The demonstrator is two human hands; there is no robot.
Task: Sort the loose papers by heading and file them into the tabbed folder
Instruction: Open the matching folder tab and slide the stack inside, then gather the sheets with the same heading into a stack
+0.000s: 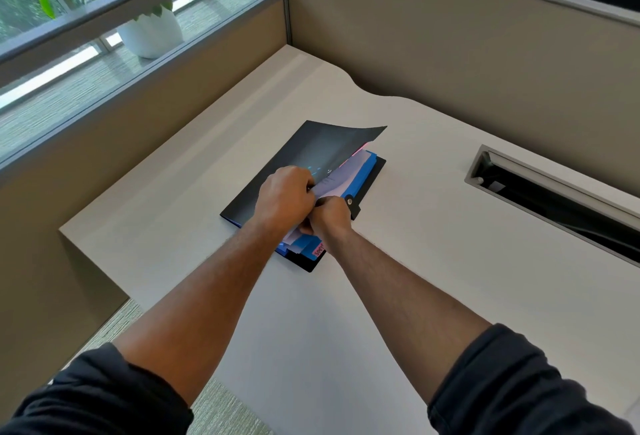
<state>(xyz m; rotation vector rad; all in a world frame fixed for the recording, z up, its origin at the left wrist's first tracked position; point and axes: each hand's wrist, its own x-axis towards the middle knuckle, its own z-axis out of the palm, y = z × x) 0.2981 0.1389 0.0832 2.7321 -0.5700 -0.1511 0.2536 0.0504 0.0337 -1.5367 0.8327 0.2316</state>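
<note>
**Both hands working papers inside the tabbed folder**

The right hand [330, 214] and left hand [285, 197] are meeting at the folder's near edge, fingers curling around white papers [341, 176]. The black folder [311, 154] is lying mid-desk [415, 278], cover lifting. Beyond, a potted plant [150, 36] is sitting behind glass.

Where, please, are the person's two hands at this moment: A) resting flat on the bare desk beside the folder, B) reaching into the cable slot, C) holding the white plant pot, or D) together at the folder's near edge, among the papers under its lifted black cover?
D: the left hand and right hand meet at the papers under the raised cover of the folder.
</note>
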